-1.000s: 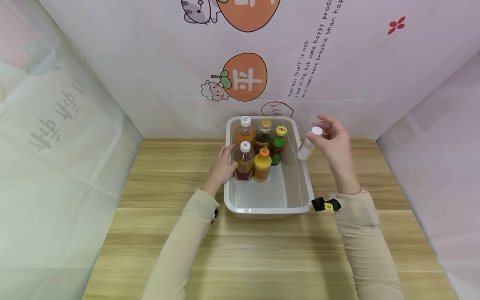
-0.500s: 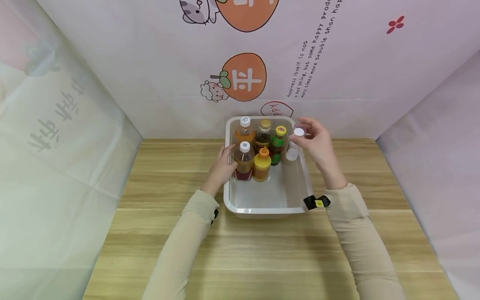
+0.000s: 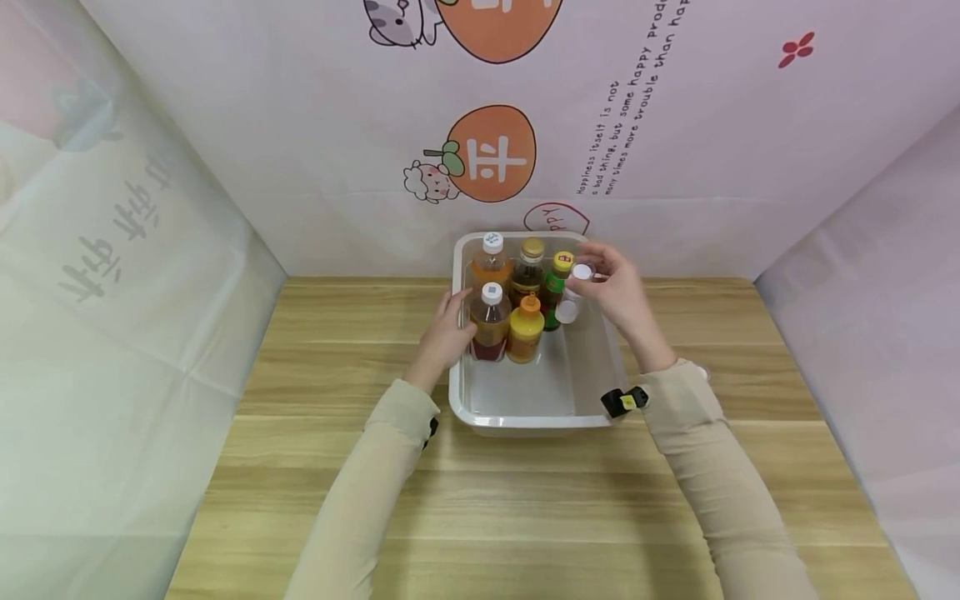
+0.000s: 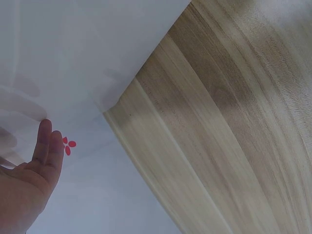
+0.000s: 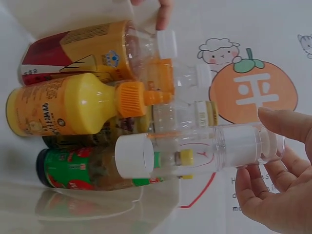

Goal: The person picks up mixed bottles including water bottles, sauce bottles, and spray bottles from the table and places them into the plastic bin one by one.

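Note:
My right hand (image 3: 618, 292) grips the top of a clear bottle with white ends (image 5: 134, 156), tilted over the right side of a white plastic tub (image 3: 536, 421). In the head view the bottle overlaps a green-labelled sauce bottle (image 3: 555, 285). My left hand (image 3: 444, 335) holds the tub's left rim, thumb and a finger reaching over it beside a white-capped drink bottle (image 3: 489, 333). The left wrist view shows straight fingers (image 4: 51, 156) against the outer wall. Next to the drink bottle stands a yellow squeeze bottle (image 5: 85, 105) with an orange nozzle.
At the tub's back stand another white-capped bottle (image 3: 491, 267) and a dark, gold-capped bottle (image 3: 527, 275). The tub's front floor (image 3: 525, 392) shows bare. A small white thing (image 3: 702, 372) peeks out behind my right sleeve. A printed wall sheet (image 3: 360, 217) hangs behind the wooden table (image 3: 330, 358).
My right hand has carried the clear bottle leftward, from beyond the tub's right rim to over its inside, close to the green-labelled bottle. My left hand has stayed at the rim.

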Demonstrator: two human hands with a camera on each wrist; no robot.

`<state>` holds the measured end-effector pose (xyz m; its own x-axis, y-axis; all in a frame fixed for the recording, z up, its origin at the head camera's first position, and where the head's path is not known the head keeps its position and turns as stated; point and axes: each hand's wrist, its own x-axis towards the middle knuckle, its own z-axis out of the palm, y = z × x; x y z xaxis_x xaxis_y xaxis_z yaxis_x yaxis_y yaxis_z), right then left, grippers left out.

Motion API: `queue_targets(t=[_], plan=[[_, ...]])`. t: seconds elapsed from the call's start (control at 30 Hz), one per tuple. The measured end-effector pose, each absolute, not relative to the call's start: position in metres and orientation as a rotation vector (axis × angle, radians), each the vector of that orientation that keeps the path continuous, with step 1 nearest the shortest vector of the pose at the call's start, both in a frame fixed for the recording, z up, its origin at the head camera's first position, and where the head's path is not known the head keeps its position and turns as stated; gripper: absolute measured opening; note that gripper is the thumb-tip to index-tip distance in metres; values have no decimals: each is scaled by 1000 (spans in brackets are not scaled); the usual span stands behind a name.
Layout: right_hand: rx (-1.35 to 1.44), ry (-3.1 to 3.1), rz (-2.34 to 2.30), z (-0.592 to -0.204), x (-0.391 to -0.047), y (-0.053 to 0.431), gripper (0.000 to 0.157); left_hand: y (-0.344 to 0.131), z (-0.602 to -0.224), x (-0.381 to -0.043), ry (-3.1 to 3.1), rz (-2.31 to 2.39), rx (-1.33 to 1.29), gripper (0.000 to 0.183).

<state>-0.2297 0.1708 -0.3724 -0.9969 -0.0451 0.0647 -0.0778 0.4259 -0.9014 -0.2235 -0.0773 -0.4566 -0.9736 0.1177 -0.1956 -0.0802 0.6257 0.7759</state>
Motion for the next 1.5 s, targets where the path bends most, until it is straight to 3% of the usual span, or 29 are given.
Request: queue_targets(t=[1.5], plan=[[102, -3070, 1452, -427, -256, 155, 55, -77, -458, -226, 2629, 1282, 53, 65]])
